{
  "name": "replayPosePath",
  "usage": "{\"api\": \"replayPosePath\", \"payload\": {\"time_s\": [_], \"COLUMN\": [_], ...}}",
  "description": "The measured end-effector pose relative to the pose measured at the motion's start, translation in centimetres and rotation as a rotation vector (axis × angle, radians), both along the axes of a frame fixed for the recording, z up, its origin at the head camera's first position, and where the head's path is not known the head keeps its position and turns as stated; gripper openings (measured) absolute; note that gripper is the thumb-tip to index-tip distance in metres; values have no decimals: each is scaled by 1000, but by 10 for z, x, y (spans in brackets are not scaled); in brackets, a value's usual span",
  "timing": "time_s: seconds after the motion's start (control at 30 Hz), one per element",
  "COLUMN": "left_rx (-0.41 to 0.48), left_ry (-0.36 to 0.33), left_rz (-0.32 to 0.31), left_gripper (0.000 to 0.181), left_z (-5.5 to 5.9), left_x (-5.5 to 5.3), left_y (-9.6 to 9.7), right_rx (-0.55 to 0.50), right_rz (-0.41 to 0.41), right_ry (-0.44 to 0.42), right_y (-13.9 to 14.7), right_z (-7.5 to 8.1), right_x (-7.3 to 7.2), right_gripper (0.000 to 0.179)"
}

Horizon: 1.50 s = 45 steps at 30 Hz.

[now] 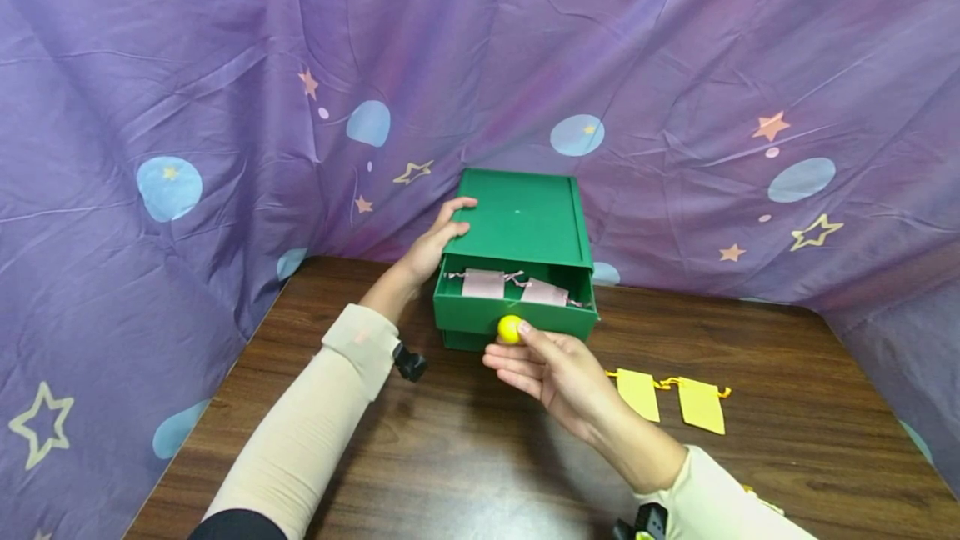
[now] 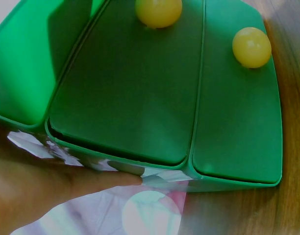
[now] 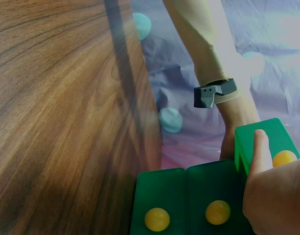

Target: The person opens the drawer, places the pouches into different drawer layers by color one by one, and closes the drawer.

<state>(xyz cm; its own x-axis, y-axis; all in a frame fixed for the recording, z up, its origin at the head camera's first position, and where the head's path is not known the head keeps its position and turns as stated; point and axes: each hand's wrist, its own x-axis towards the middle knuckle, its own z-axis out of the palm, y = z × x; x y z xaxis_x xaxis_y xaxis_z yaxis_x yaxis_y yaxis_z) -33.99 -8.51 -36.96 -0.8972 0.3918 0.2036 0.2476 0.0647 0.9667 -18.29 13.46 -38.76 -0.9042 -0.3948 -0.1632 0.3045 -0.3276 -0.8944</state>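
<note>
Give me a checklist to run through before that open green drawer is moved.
1. Right hand gripping the yellow knob firmly: cannot tell; the thumb touches it.
2. Left hand on the green cabinet: ok, fingers at its top edge.
3. Pink pouches inside the open drawer: ok, two there.
4. Pouch strings clear of the drawer's edges: cannot tell.
5. Lower drawers closed: ok, both look shut.
6. Yellow pouches out of the way: ok, off to the right.
</note>
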Motion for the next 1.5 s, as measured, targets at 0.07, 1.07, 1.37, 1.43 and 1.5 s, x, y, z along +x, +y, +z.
{"api": "replayPosePath", "payload": {"time_s": [0.07, 1.07, 1.37, 1.43, 1.5], "left_rx": [4, 2, 31, 40, 40], "left_ry": [-2, -7, -26, -35, -39], "left_rz": [1, 15, 17, 14, 15], "left_gripper": [52, 52, 53, 53, 53], "left_z": [0, 0, -1, -2, -2], "left_x": [0, 2, 1, 1, 1], "left_y": [0, 0, 1, 2, 2], "right_rx": [0, -12, -20, -21, -21], "right_rz": [-1, -30, -41, -44, -47], "right_ry": [2, -1, -1, 0, 1], "right_y": [0, -2, -2, -2, -2], "right_z": [0, 0, 0, -1, -1], "right_x": [-1, -15, -20, -22, -23], "right_gripper": [35, 34, 34, 36, 37]}}
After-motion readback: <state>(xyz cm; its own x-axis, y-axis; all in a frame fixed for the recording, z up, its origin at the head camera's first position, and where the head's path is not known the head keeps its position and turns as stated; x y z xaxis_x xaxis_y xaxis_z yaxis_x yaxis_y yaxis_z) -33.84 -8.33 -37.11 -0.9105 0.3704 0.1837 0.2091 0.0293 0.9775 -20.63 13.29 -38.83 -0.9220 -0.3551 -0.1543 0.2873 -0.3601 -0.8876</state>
